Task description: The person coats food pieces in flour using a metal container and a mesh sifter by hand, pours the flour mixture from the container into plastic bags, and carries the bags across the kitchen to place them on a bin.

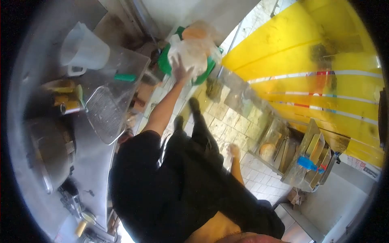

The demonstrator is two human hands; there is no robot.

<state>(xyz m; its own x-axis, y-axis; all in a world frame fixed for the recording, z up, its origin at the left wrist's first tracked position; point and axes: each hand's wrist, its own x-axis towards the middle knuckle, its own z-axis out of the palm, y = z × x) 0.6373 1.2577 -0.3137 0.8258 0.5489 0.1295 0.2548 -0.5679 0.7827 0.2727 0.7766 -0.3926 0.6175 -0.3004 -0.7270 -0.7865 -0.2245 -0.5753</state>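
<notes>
My left hand point(182, 72) is stretched forward against a whitish plastic bag point(190, 52), its fingers spread over the near side. The bag fills the top of a green bin point(164, 60) that stands on the floor by the wall. Something orange-brown point(195, 32) shows through the plastic at the far side of the bag. My right hand point(233, 152) hangs low beside my right leg, over the tiled floor, and touches nothing that I can see. Motion smears its fingers.
On the left, a steel counter point(91, 141) carries a translucent jug point(86, 48), a wire-mesh strainer point(106, 115) and a green object point(124, 77). Yellow strip curtain point(308, 60) hangs at right. Below it stands a metal bin unit point(279, 146) with a blue bottle point(306, 163) on it.
</notes>
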